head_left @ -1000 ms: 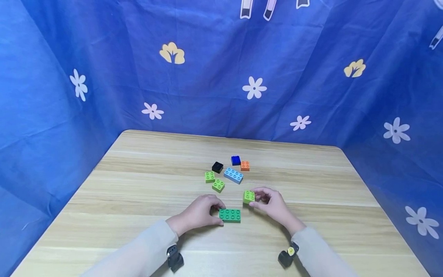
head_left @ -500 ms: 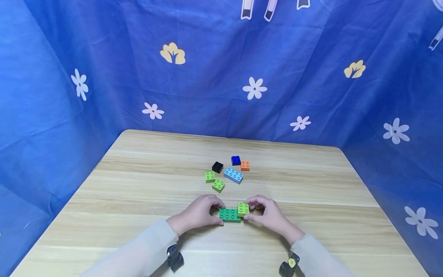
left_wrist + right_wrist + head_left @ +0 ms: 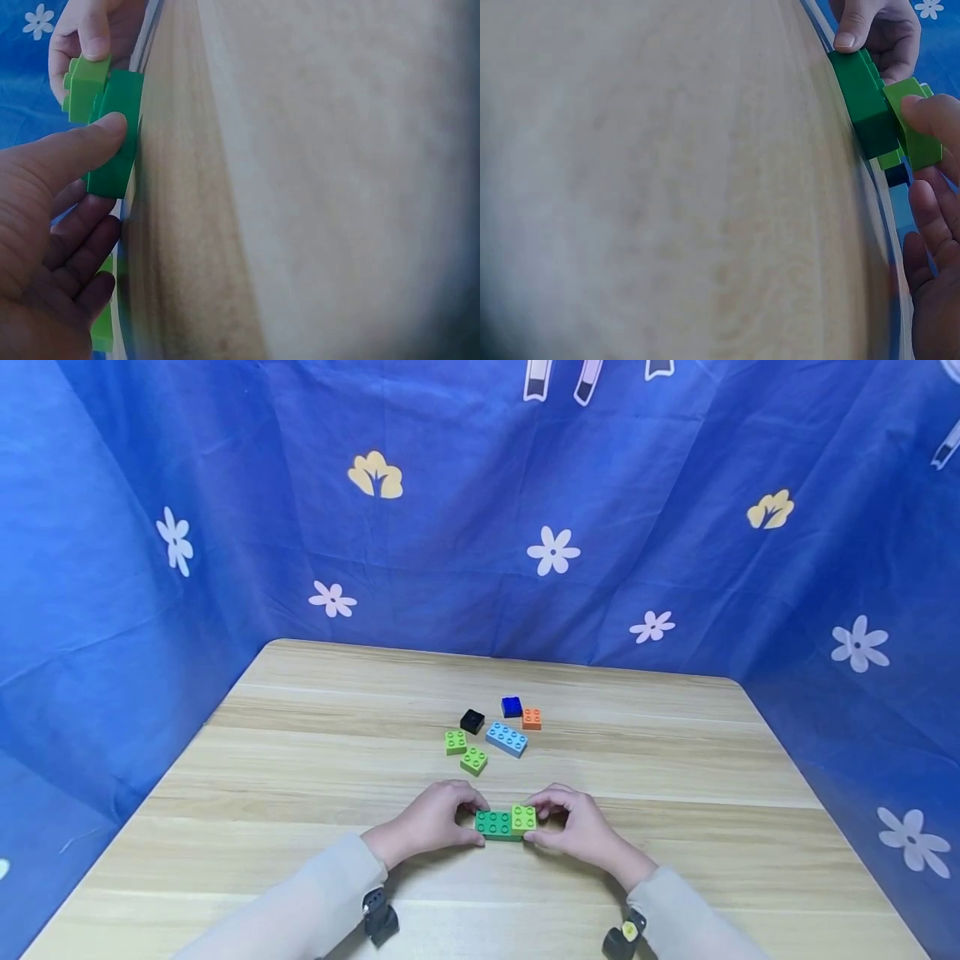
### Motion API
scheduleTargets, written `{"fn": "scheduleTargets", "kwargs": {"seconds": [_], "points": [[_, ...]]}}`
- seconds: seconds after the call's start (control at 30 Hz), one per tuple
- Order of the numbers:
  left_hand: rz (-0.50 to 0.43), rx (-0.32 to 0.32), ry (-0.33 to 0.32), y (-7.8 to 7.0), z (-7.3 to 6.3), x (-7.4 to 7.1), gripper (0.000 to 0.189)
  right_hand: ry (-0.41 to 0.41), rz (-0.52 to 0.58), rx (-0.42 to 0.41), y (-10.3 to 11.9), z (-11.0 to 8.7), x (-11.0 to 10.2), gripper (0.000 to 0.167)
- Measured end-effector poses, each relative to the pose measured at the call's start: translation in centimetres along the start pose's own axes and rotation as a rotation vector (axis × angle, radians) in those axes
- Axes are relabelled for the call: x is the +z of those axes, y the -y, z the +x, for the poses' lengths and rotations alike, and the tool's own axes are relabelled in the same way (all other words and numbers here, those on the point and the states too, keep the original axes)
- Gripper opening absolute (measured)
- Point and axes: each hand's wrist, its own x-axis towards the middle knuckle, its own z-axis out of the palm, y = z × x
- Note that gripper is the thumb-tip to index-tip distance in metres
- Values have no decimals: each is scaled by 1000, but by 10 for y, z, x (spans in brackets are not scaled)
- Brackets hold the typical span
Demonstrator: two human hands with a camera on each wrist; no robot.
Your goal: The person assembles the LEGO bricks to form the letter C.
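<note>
A long dark green building brick [image 3: 492, 824] lies on the wooden table in front of the person. The left hand [image 3: 433, 820] holds it at its left end, thumb on the near side and fingers on the far side. Between thumb and fingers the right hand [image 3: 581, 828] pinches a lime green square brick [image 3: 523, 819], which sits over the right end of the dark green one. In the right wrist view the lime green brick [image 3: 915, 124] looks slightly tilted on the studs; whether it is pressed fully down, I cannot tell.
Farther back on the table [image 3: 337, 760] lie two lime green bricks [image 3: 455, 742], a black brick [image 3: 472, 721], a light blue long brick [image 3: 507, 739], a dark blue brick [image 3: 512, 707] and an orange brick [image 3: 531, 719]. A blue patterned cloth [image 3: 450, 568] hangs behind the table.
The right hand has brought the lime green brick leftward and toward the person, onto the right end of the dark green brick. The left hand has kept its place.
</note>
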Motion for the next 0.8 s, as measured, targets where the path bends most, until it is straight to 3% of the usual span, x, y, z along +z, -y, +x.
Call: {"fn": "scheduleTargets", "kwargs": {"seconds": [0.5,0.67,0.8], "points": [[-30,-6,3,0,0,-4,39,17,-36,53,6,1,-1,37],[-90,-51,-19,7,-1,-12,50,17,-36,64,7,1,0,37],[-109,-112,-81,19,-1,-21,54,15,-37,67,7,0,-1,37]]}}
